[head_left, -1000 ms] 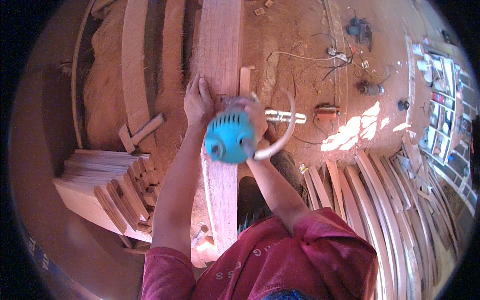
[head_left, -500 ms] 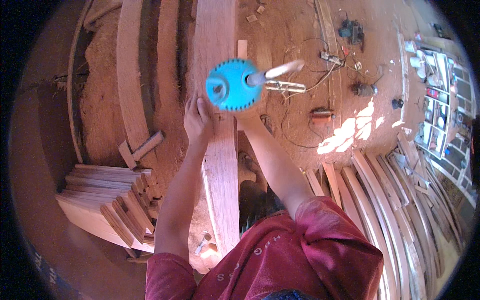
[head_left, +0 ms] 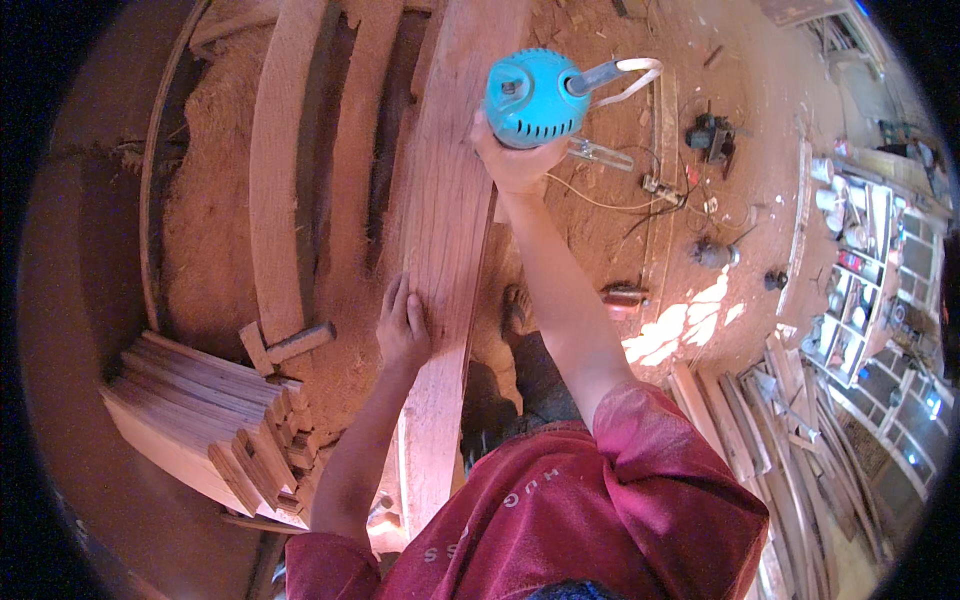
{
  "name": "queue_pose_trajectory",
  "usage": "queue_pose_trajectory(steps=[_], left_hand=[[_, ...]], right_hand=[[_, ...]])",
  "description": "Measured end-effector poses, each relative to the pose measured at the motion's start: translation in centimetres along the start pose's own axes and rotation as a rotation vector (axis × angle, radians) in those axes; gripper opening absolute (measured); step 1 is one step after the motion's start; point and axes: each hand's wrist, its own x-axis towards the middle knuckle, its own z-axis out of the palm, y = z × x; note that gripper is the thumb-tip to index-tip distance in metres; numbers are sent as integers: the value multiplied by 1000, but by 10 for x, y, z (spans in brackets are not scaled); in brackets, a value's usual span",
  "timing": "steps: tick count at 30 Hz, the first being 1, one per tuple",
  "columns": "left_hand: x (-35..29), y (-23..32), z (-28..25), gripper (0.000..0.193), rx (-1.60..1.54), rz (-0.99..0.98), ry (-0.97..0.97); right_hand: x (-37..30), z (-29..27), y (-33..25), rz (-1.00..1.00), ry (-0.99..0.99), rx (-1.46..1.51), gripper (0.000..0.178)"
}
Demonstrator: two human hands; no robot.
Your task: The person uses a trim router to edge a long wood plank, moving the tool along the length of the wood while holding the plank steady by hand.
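Observation:
A long, reddish wooden plank [head_left: 440, 240] runs lengthwise in front of me. At its right edge, toward the far end, stands a corded trim router [head_left: 540, 95] with a round turquoise top and dark vent slots. My right hand [head_left: 515, 165] is wrapped round the router's body, and part of the fingers is hidden behind it. The router's bit and base cannot be seen under the body. Nearer to me, my left hand [head_left: 405, 325] lies on the plank's left edge with its fingers stretched out, holding no tool.
Curved timbers [head_left: 280, 170] lie on the dusty floor at left, with stacked cut boards [head_left: 190, 400] nearer. A mallet-like wooden piece [head_left: 300, 342] lies between. Right: a dark power tool [head_left: 710, 137], a power strip [head_left: 662, 190] with cables, piled planks [head_left: 740, 420] and a cluttered shelf [head_left: 860, 270].
My right hand and the router have moved farther away along the plank and to the right. My left hand has slid nearer to me, away from the router. The view has shifted slightly.

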Motion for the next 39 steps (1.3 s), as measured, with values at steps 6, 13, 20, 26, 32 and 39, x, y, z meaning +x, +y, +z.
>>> queue_pose_trajectory(steps=[6, 13, 20, 26, 32, 39], left_hand=[[2, 9, -7, 47, -56, -25, -14], [5, 9, -10, 46, -54, -19, -33], [5, 9, -10, 47, -81, -43, -64], [14, 18, -8, 49, -68, -6, -53], [4, 7, -6, 50, 3, -11, -83], [14, 15, -10, 55, -67, -88, -108]], right_hand=[[71, 41, 43, 22, 27, -40, 95], [148, 85, 80, 41, 54, -10, 100], [217, 127, 152, -147, 132, -35, 98], [268, 163, 183, -32, 277, -329, 89], [306, 178, 206, 50, 187, -396, 92], [289, 157, 189, 76, 24, -246, 87]])
